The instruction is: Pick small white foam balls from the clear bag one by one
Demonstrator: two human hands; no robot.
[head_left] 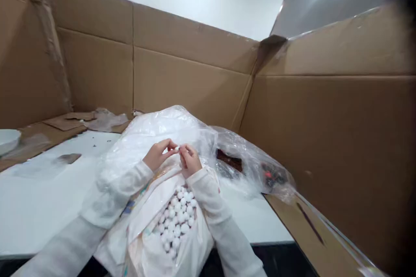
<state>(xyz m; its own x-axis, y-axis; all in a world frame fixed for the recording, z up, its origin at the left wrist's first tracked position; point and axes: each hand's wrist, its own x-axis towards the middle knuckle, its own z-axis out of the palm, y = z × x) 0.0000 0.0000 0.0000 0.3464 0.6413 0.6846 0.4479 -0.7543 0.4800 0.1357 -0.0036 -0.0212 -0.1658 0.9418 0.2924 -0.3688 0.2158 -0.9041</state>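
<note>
My left hand [158, 155] and right hand [191, 162] pinch a blurred white ball [177, 148] between them; below them, the bag [147, 251] is cut off.

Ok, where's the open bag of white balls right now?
In the head view, at the bottom, just left of centre: the bag of white balls sits between the sleeved forearms, below the left hand and right hand.

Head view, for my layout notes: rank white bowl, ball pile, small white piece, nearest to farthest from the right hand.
1. Small white piece: at the right hand.
2. Ball pile: in the bag below.
3. White bowl: at far left.
</note>
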